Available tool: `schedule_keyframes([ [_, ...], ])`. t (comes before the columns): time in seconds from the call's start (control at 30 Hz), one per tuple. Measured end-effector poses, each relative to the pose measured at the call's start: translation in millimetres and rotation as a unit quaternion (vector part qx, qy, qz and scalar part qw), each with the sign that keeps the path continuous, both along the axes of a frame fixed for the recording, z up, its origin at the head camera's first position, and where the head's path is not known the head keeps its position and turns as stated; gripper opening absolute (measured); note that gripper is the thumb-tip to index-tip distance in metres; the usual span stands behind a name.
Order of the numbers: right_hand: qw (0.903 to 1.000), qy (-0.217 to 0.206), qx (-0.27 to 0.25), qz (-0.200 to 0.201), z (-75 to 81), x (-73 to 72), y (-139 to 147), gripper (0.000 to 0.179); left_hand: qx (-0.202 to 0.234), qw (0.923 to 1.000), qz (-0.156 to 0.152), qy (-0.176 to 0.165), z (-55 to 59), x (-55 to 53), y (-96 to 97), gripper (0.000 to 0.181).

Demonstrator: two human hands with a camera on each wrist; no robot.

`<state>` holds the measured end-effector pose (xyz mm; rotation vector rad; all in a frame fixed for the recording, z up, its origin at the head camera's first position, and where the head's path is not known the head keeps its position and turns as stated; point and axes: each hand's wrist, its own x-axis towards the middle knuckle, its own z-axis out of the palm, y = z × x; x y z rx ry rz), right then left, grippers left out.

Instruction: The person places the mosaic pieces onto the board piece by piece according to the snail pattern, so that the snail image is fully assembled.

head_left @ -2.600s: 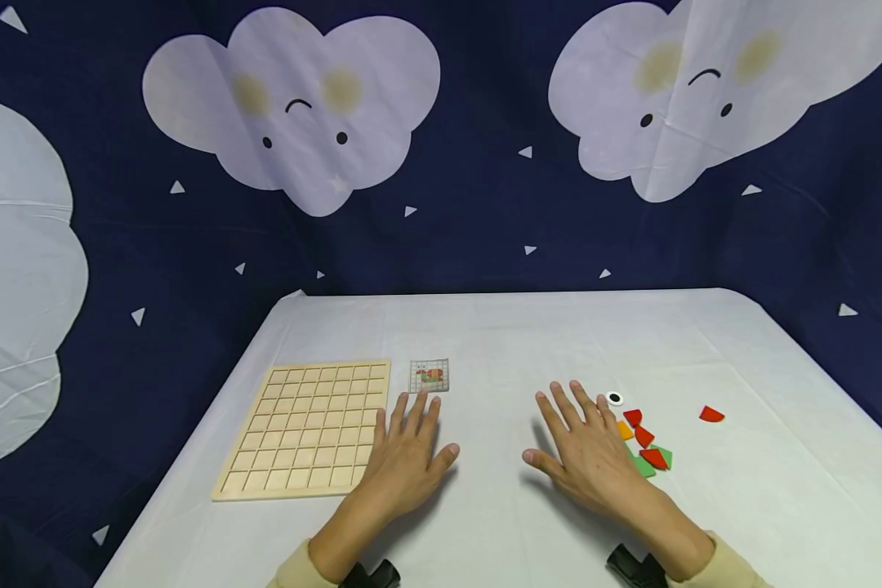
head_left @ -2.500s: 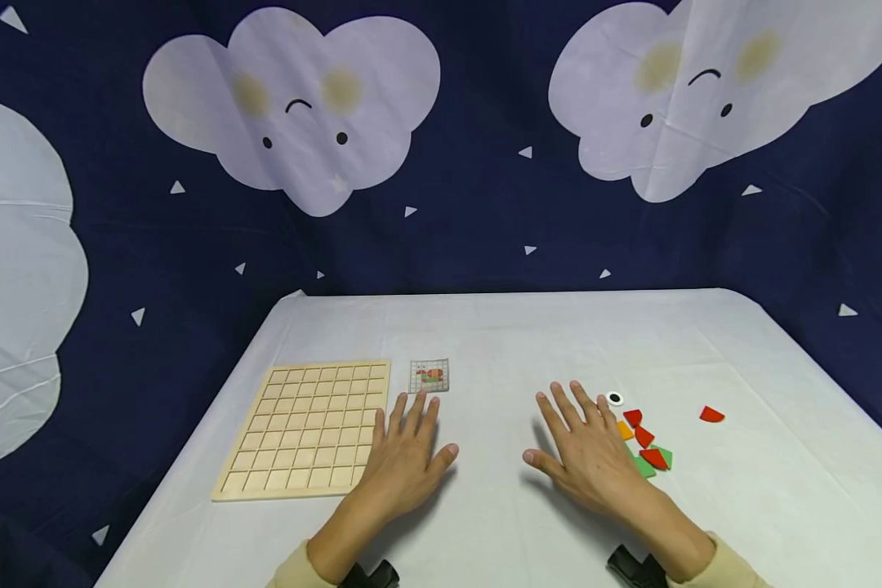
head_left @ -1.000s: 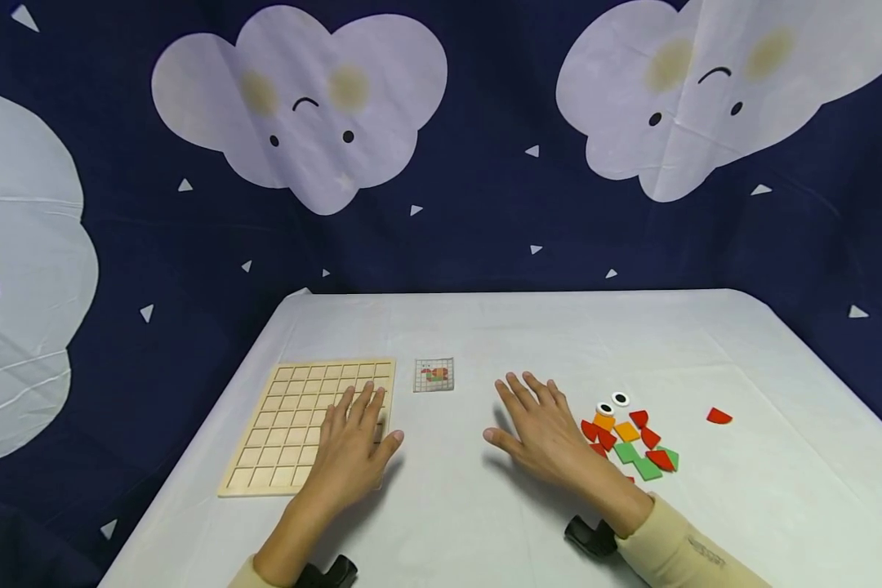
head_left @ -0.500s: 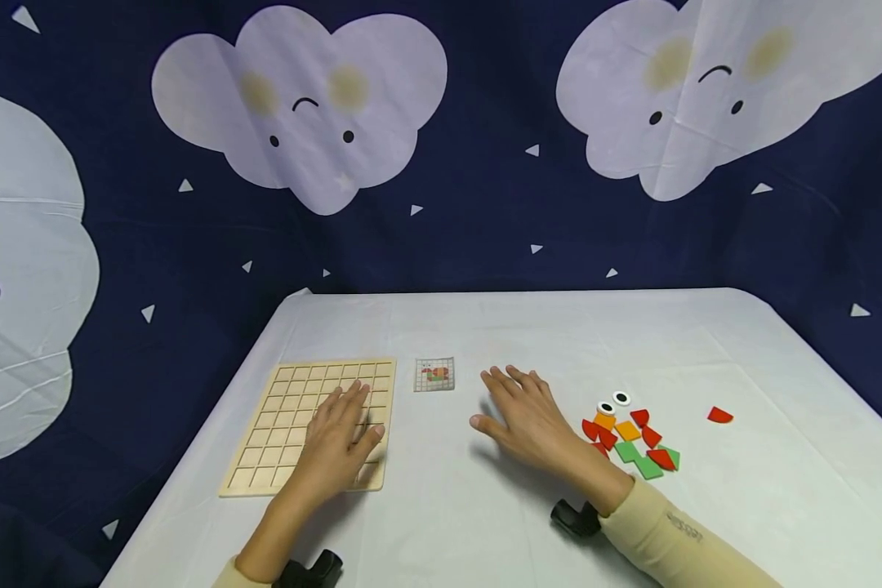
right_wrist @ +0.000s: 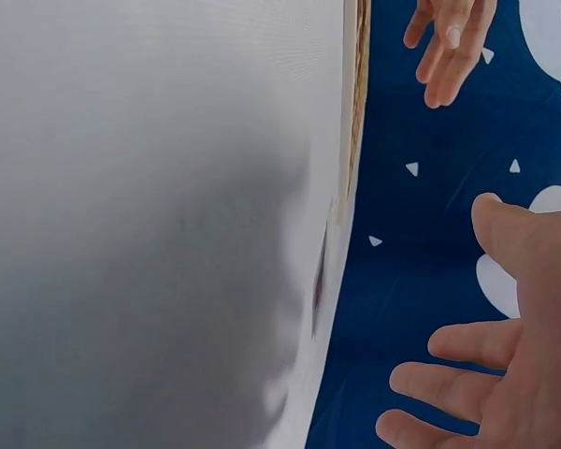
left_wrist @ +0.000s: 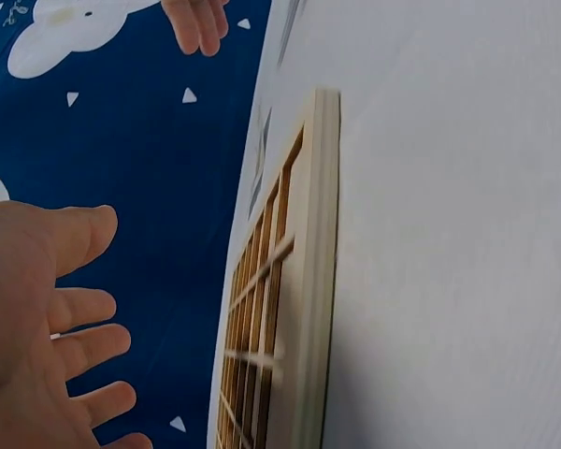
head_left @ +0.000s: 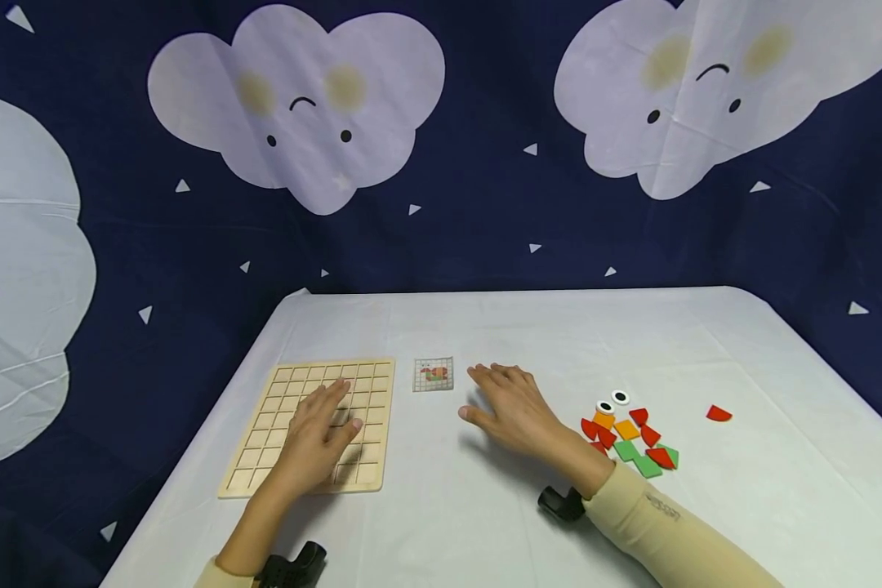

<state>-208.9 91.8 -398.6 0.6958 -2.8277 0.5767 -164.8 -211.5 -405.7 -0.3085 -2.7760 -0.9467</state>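
While hands (head_left: 305, 445) (head_left: 518, 415) hover loosely spread | tablecloth (head_left: 434, 523) stretches between board (head_left: 373, 408) edge and pieces (head_left: 626, 430)

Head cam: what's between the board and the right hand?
The small picture card, lying toward the far end of the gap between board and right hand. Nearer the wearer, that stretch is bare white cloth.
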Motion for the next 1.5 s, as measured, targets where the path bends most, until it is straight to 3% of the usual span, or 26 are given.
schedule_keyframes([
  [0.27,0.9999,0.007,-0.008,0.006,-2.6,-8.0,-4,0.061,0.019,0.9997,-0.015,-0.009,0.7,-4.3,-16.5,0.059],
  [0.57,0.9994,0.005,-0.033,0.013,-2.3,-16.8,-11,0.054,0.053,0.9964,-0.012,-0.065,2.1,-10.0,-37.8,0.059],
  [1.07,0.9979,-0.032,-0.053,0.017,-2.4,-34.0,-30,0.044,0.101,0.987,-0.009,-0.125,5.8,-13.3,-73.6,0.065],
  [1.23,0.9961,-0.047,-0.073,0.013,-3.3,-39.7,-36,0.041,0.113,0.9849,-0.011,-0.131,3.2,-14.6,-87.1,0.066],
  [1.5,0.9941,-0.063,-0.088,0.003,-5.7,-43.9,-40,0.04,0.104,0.9897,-0.025,-0.096,0.6,-18.7,-110.1,0.059],
])
